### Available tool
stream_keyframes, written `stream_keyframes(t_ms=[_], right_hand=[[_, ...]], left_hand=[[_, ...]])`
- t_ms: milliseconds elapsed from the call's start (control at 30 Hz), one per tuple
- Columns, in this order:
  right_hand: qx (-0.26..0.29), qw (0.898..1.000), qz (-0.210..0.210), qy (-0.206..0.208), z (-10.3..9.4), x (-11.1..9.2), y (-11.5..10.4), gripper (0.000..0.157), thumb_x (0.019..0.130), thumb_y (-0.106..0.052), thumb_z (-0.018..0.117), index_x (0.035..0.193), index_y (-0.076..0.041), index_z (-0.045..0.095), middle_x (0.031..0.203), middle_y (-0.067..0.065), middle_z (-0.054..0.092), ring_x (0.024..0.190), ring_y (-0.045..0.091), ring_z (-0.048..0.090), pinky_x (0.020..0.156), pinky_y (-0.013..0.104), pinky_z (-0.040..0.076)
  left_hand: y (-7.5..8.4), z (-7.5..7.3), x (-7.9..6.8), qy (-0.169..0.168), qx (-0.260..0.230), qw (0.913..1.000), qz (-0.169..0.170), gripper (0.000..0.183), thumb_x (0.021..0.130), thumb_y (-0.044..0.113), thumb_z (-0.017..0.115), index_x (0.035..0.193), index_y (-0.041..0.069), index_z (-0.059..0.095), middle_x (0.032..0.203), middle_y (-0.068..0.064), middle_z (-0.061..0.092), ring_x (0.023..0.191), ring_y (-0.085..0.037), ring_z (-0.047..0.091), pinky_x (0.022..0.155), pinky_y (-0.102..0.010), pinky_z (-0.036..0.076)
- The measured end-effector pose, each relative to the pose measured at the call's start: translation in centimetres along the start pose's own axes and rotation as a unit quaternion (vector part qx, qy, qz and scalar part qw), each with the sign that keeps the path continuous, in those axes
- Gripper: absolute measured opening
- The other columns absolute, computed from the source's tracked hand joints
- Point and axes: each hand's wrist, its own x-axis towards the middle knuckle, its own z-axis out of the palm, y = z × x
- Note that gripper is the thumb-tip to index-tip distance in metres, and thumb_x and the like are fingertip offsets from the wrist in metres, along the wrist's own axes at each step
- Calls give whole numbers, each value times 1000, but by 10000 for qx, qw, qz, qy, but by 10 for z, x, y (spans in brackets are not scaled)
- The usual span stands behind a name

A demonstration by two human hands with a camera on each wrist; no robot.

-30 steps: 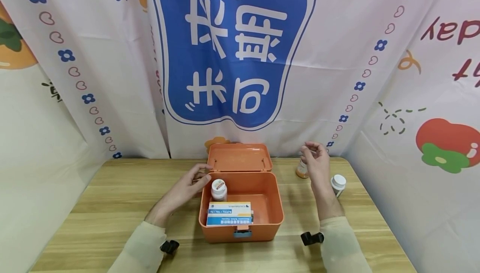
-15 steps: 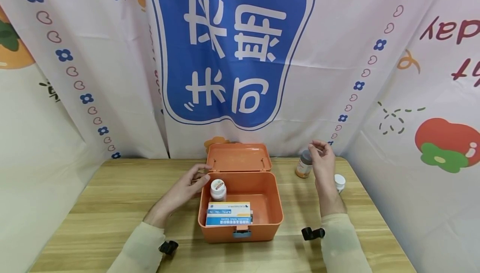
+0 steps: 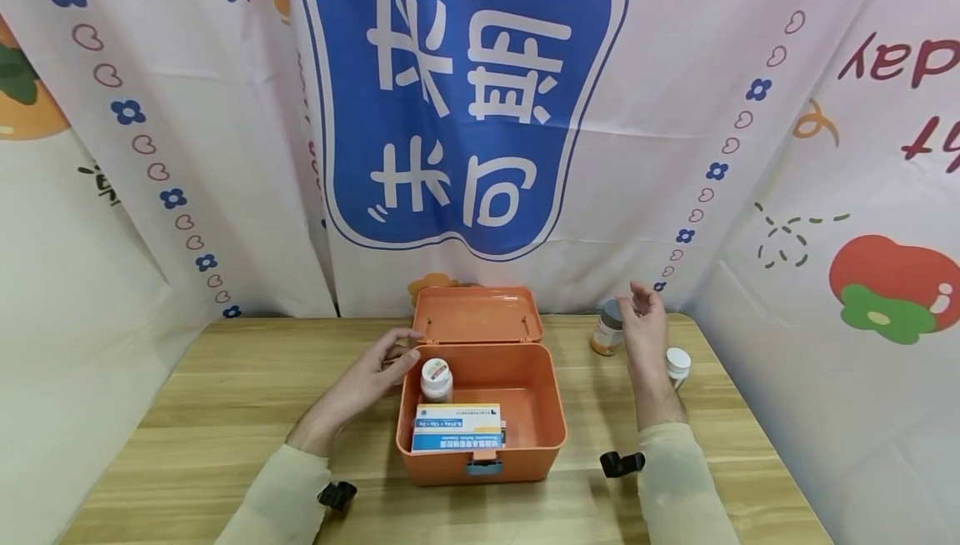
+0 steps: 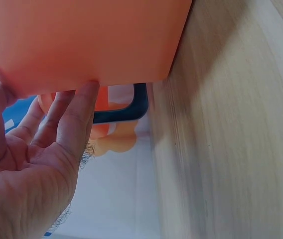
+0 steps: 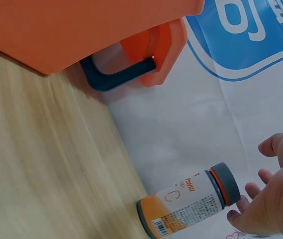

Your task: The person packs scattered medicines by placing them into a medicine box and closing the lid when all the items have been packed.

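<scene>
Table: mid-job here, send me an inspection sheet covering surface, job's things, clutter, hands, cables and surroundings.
Surface: wood-grain table; no spill seen.
Job's things: orange box, lid open, holding a carton and a white bottle; grey-capped bottle upright on the table, right of the box; second white bottle nearer the table's right edge, partly hidden by the right arm.
Clutter: nothing seen.
Hands: left hand touches the box at its back left corner; right hand is beside the grey cap, gripping nothing; whether it touches the cap is unclear.
Cables: nothing seen.
Surroundings: printed curtain behind the table.
</scene>
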Motion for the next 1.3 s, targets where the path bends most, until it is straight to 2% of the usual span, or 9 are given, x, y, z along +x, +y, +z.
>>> stream_keyframes(t_ms=[233, 500, 767, 967, 1300], right_hand=[[-191, 9997, 145, -104, 1, 3, 9, 61, 103, -19, 64, 159, -12, 39, 170, 11, 37, 161, 27, 30, 135, 45, 27], [-381, 9989, 74, -275, 2, 6, 20, 69, 100, -16, 68, 160, -5, 34, 169, 18, 36, 161, 35, 29, 135, 46, 26], [-413, 9978, 219, -476, 4, 6, 27, 75, 100, -15, 68, 163, -4, 28, 172, 22, 28, 158, 37, 34, 132, 45, 31], [-431, 9966, 282, -645, 3, 5, 29, 73, 100, -13, 68, 161, 1, 29, 165, 26, 37, 152, 37, 41, 128, 46, 38], [-702, 9946, 387, -663, 2, 5, 32, 68, 101, -21, 71, 156, 0, 37, 159, 24, 45, 146, 35, 47, 120, 44, 45]], left_hand=[[0, 1, 0, -20, -65, 10000, -42, 48, 108, 49, 55, 150, 26, 47, 149, -20, 57, 137, -36, 59, 107, -52, 59], [-3, 1, 1, -23, -146, 9999, -46, 48, 109, 49, 54, 150, 26, 46, 148, -21, 58, 137, -37, 60, 105, -54, 60], [-2, 0, -1, -43, -207, 9998, -64, 49, 108, 49, 54, 151, 27, 45, 148, -21, 58, 137, -38, 59, 106, -55, 59], [-1, -1, -3, -61, -233, 9997, -98, 49, 108, 50, 55, 150, 27, 46, 147, -20, 57, 135, -36, 60, 105, -54, 59], [-1, 0, -2, -91, -271, 9996, -72, 46, 109, 47, 55, 149, 25, 46, 141, -21, 58, 130, -34, 62, 103, -54, 61]])
